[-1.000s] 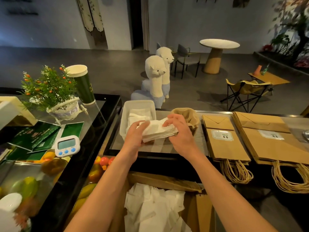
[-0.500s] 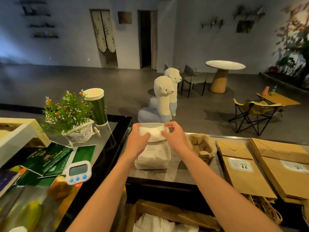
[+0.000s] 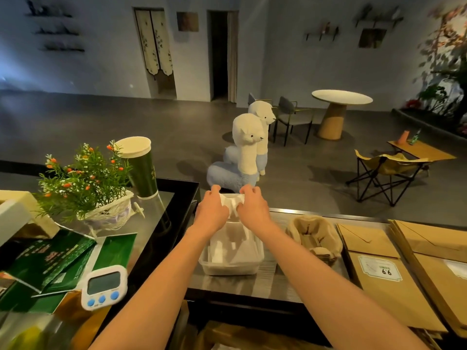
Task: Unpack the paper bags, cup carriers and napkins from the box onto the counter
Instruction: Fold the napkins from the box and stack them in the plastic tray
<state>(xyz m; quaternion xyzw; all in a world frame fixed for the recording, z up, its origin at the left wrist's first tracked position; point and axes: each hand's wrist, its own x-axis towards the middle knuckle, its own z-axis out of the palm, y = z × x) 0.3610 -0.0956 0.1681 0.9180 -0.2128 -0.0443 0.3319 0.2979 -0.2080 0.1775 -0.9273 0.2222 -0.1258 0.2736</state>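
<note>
White paper napkins [image 3: 230, 201] are sitting as a folded wad between both hands, right over the far end of the translucent white plastic tub [image 3: 228, 269], which is resting on the grey counter [image 3: 252, 285]. More of them are lying down inside the tub.

The left hand [image 3: 211, 210] is pinching the left edge of the wad with curled fingers. The right hand [image 3: 253, 209] is doing the same on the right edge, so the two hands are almost touching.

Just right of the tub, brown pulp cup carriers [image 3: 313, 233] are sitting on the counter. Beside those, flat brown paper bags [image 3: 379, 286] are lying in two stacks, and the nearer one is showing a label reading 66. An edge of the cardboard box [image 3: 227, 333] is peeking in at the very bottom, below the counter.

Off to the left, a white digital timer with blue buttons [image 3: 103, 286] is lying on the glass display top. It's near some green leaflets [image 3: 50, 256], a small potted plant with orange berries [image 3: 83, 183] and a tall green cup with a white lid [image 3: 140, 168].
</note>
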